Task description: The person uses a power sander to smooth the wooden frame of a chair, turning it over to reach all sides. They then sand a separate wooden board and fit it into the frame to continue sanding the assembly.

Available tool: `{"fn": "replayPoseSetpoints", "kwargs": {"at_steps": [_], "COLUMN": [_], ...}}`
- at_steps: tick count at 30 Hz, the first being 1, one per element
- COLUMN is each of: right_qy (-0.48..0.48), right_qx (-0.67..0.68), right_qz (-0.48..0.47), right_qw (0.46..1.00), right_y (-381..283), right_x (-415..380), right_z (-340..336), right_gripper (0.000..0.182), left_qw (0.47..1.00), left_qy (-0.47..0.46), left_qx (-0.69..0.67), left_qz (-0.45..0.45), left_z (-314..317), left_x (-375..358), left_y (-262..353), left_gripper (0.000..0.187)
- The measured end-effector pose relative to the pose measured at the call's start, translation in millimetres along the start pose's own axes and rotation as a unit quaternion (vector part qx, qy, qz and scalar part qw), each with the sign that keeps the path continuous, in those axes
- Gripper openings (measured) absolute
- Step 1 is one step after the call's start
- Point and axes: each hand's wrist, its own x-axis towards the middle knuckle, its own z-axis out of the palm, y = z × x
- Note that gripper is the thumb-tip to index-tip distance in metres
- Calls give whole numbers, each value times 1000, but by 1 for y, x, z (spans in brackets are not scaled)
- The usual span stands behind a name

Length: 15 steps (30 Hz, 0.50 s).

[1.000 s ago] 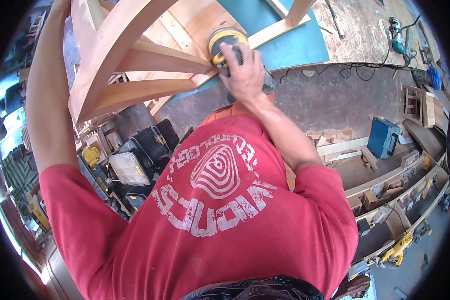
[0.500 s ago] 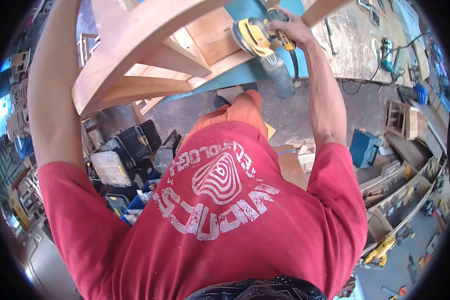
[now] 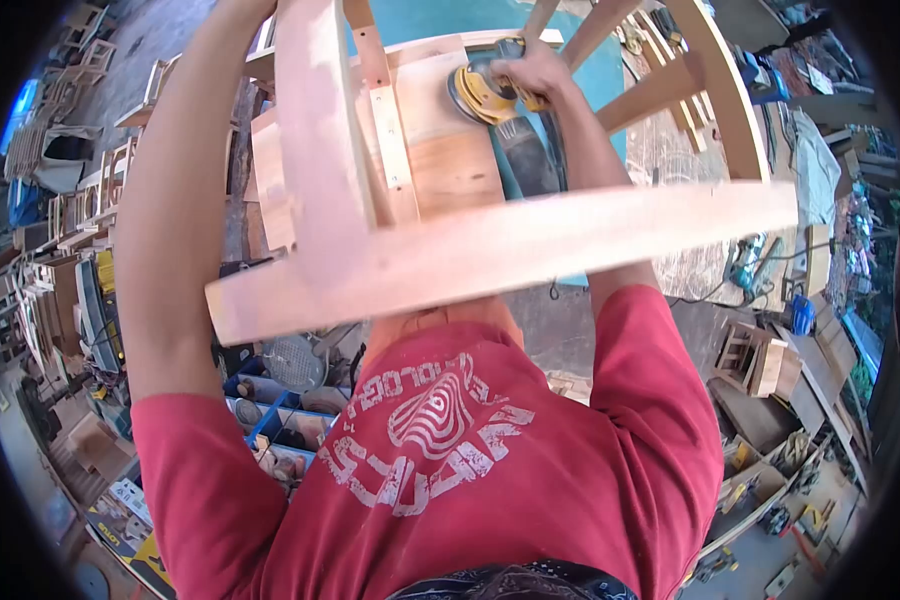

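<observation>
My right hand (image 3: 535, 72) is closed around a yellow and black orbital sander (image 3: 487, 93). Its sanding pad faces left, close to a flat wooden panel inside a chair-like wooden frame (image 3: 530, 238); contact cannot be made out. A dark dust canister (image 3: 530, 155) hangs from the sander toward me. One long rail of the frame crosses in front of my right forearm and hides part of it. On the left, my forearm reaches up beside the frame, with the hand beyond the top edge of the view.
Beneath the frame is a teal-covered workbench (image 3: 613, 140). Tools and a cable lie on its right part. Blue-divided bins (image 3: 280, 415) stand at lower left, wooden stools line the left side, and a wooden crate (image 3: 760, 362) sits on the right.
The wooden frame has turned, bringing a long rail across in front of me and its slats to the right. My right hand has moved slightly left and down with the sander.
</observation>
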Motion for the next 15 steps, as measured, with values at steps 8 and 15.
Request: {"fn": "replayPoseSetpoints", "kwargs": {"at_steps": [8,15], "right_qy": [-45,-24], "right_qx": [-8,273], "right_qz": [36,70], "right_qw": [998,959], "right_y": [14,21], "right_x": [133,66], "right_z": [8,1], "right_gripper": [66,21], "left_qw": [992,996], "left_qy": [-6,-24], "left_qx": [127,-65], "left_qz": [-4,56], "left_z": [-13,3], "left_x": [-36,-32], "left_y": [39,35], "left_gripper": [50,42]}}
